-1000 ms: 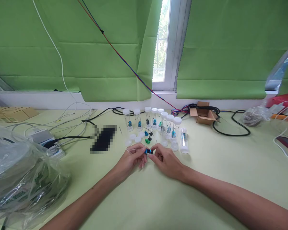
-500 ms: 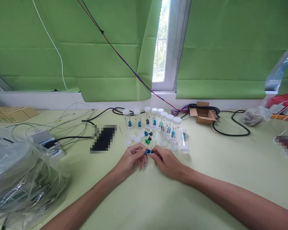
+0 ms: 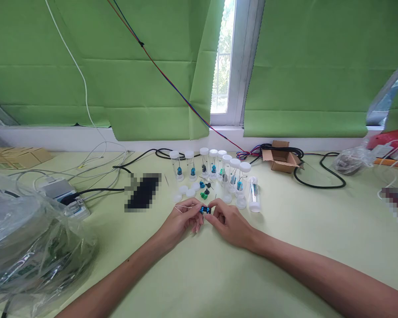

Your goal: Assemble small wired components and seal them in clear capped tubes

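Between both hands is a small blue-and-black part, too small to name more exactly. The thumb and fingers of my left hand are closed on its left end. Thin pale wire-like strands stick out leftward past that hand. My right hand has its thumb and index finger curled around the part's black right end, thumb below and index above. Just beyond the hands lie loose blue, black and green pieces, along with several white round caps.
Clear tubes with white caps stand in a row behind, holding small coloured pieces. One tube stands apart at the right. An open cardboard box, black cables, a power strip and a plastic-wrapped object surround the work spot.
My right fingers have spread a little and shifted around the part's right end, showing more of its black end. My left hand stays almost still.
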`<state>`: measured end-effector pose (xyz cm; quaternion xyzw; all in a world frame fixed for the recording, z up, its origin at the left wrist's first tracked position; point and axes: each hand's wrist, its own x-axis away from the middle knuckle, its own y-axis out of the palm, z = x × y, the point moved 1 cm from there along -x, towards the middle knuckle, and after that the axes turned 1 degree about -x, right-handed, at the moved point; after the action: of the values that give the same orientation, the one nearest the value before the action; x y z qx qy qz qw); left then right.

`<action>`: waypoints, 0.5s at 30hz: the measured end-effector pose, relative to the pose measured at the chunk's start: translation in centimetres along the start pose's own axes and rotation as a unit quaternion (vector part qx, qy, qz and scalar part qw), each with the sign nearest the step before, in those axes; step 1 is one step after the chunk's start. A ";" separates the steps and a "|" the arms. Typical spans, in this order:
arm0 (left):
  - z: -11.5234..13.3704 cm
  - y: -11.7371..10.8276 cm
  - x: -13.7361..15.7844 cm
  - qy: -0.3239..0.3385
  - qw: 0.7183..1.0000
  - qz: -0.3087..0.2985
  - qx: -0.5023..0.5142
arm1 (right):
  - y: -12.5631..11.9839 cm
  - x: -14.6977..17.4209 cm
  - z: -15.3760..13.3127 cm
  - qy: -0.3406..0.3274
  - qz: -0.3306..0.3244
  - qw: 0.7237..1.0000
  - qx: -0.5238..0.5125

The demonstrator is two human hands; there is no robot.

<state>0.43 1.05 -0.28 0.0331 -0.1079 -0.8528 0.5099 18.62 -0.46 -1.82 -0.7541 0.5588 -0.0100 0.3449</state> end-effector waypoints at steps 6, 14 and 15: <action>0.0 0.0 0.0 -0.004 1.000 0.000 -0.003 | 0.0 0.1 0.3 -0.018 -0.004 1.000 -0.009; 0.0 0.0 0.1 0.000 1.000 -0.003 -0.005 | -0.1 0.0 0.0 -0.019 -0.009 1.000 0.004; 0.0 -0.1 0.1 0.000 1.000 -0.003 -0.006 | -0.1 0.0 0.0 -0.018 -0.009 1.000 0.004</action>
<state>0.33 0.95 -0.32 0.0302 -0.1030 -0.8550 0.5074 18.72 -0.47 -1.80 -0.7579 0.5454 -0.0022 0.3579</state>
